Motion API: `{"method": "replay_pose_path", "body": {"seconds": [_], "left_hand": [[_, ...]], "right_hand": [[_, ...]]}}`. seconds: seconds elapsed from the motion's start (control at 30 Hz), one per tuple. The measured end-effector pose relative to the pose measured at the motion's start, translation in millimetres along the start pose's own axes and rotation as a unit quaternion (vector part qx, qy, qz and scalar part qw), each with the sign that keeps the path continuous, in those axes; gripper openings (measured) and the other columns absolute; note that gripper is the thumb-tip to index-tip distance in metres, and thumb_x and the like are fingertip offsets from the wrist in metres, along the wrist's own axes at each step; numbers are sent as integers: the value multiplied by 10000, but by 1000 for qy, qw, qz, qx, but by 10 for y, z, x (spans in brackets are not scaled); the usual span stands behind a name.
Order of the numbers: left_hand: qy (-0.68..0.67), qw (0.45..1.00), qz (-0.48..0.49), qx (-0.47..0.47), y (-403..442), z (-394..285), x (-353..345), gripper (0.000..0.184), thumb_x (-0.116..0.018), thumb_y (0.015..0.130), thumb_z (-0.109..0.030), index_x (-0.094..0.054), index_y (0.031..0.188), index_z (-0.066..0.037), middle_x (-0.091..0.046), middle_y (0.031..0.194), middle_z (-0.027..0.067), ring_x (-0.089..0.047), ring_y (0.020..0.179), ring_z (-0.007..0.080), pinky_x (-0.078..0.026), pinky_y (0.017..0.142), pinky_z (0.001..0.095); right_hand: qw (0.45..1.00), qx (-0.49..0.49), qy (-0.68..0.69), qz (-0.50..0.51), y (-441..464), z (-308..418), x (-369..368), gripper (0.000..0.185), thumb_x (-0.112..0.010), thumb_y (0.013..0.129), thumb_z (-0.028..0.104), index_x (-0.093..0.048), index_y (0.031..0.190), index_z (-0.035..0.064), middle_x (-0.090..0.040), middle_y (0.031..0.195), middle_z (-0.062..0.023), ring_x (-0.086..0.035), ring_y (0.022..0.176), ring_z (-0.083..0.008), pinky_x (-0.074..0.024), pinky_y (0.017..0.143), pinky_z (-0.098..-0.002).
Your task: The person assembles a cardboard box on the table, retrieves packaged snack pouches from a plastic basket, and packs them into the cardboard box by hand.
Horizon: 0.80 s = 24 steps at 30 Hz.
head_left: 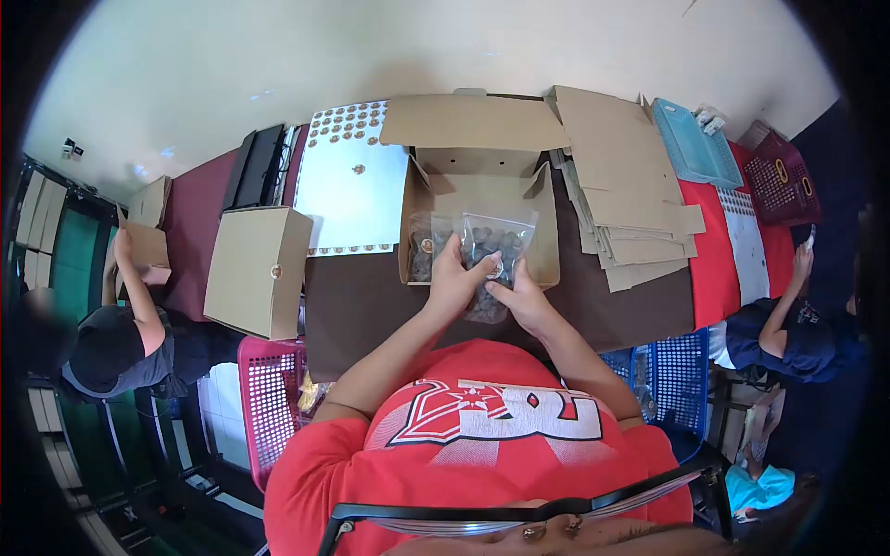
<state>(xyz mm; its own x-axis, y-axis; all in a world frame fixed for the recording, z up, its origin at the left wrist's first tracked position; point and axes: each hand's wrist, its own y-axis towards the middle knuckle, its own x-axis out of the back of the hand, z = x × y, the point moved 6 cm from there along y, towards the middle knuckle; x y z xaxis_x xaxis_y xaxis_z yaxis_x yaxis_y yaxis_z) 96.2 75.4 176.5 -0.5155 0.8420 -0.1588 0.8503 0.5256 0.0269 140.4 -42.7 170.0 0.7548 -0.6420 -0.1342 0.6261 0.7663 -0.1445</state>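
A clear zip pouch (pixel 505 236) filled with dark, rounded pieces is held in front of me, over the near edge of an open cardboard box (pixel 477 190). My left hand (pixel 452 280) grips the pouch's left side, its thumb reaching across the front. On the lower right, my right hand (pixel 524 298) pinches the same pouch. A round sticker (pixel 497 267) shows on the pouch near my thumbs. Inside the box, at its left, lies another clear pouch (pixel 422 255) with similar dark contents, partly hidden behind my left hand.
Left of the box are a white sticker sheet (pixel 348 190) and a closed carton (pixel 250 269). Flattened cardboard (pixel 630 176) is stacked at right, beyond it a teal tray (pixel 691 144) and maroon basket (pixel 783 181). Pink (pixel 269 408) and blue (pixel 681 380) baskets flank me. People work on both sides.
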Motion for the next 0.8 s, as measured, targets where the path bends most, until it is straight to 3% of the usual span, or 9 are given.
{"method": "replay_pose_path", "body": {"seconds": [0.13, 0.2, 0.27, 0.37, 0.4, 0.47, 0.5, 0.67, 0.8], "left_hand": [[48, 999, -20, 8, -35, 66, 54, 326, -656, 881, -223, -542, 1026, 46, -632, 885, 70, -566, 811, 111, -470, 721, 272], [-29, 997, -22, 72, 46, 428, 132, 335, -564, 942, -284, -551, 1037, 37, -647, 919, 64, -576, 819, 109, -470, 741, 286], [-56, 997, -34, 30, 204, 576, 221, 370, -472, 982, -339, -557, 1058, 14, -652, 902, 68, -601, 835, 135, -471, 763, 299], [282, 951, 100, 83, 228, 339, 283, 412, -459, 965, -384, -523, 1229, -75, -617, 1127, 136, -594, 1023, 285, -444, 879, 355], [283, 951, 97, 82, 223, 481, 350, 412, -459, 965, -384, -523, 1229, -75, -617, 1127, 136, -594, 1023, 285, -444, 879, 355], [609, 782, 57, -120, 163, 720, 400, 481, -490, 935, -408, -473, 1307, -104, -488, 1346, 149, -458, 1231, 364, -377, 970, 465], [600, 792, 92, -73, 129, 795, 394, 474, -504, 925, -388, -461, 1336, -155, -373, 1453, 116, -351, 1323, 371, -280, 1028, 574], [662, 724, 159, -109, -7, 977, 273, 425, -405, 954, -407, -500, 1325, -223, -371, 1467, 60, -331, 1346, 359, -197, 1069, 637], [668, 714, 208, -36, 28, 937, 248, 435, -347, 968, -430, -556, 1282, -214, -411, 1447, 64, -329, 1352, 358, -205, 1069, 630]], "right_hand": [[999, -9, -19, 31, -33, -164, 9, 818, -629, 852, 59, -84, 1459, 5, -345, 1385, -106, -352, 1282, -200, -275, 1080, -334], [996, 16, -88, 20, -62, -152, 2, 780, -633, 844, 55, -145, 1452, 8, -369, 1374, -106, -368, 1271, -200, -284, 1075, -336], [997, 2, -82, 4, 1, -287, 150, 783, -649, 833, 69, -163, 1442, 3, -393, 1355, -128, -383, 1267, -215, -307, 1062, -343], [994, -12, 31, -104, 213, -421, 557, 662, -687, 812, 80, -302, 1346, 9, -491, 1270, -137, -481, 1190, -229, -399, 992, -358], [991, 17, 61, -122, 353, -527, 751, 617, -690, 814, 80, -332, 1311, 11, -510, 1253, -132, -501, 1170, -226, -421, 970, -360], [987, -3, 55, -148, 508, -576, 946, 587, -694, 811, 70, -350, 1283, 11, -523, 1240, -132, -511, 1157, -224, -430, 960, -363], [983, -25, 48, -178, 561, -628, 1031, 557, -698, 808, 61, -368, 1255, 12, -537, 1226, -132, -522, 1145, -222, -439, 950, -366], [980, -111, 65, -152, 942, -1283, 1073, 605, -722, 778, 30, -371, 1270, 8, -560, 1202, -129, -548, 1112, -235, -440, 952, -366], [983, -155, 97, -29, 1076, -1489, 887, 690, -712, 790, 27, -289, 1335, 34, -537, 1223, -125, -567, 1103, -253, -461, 944, -397]]}}
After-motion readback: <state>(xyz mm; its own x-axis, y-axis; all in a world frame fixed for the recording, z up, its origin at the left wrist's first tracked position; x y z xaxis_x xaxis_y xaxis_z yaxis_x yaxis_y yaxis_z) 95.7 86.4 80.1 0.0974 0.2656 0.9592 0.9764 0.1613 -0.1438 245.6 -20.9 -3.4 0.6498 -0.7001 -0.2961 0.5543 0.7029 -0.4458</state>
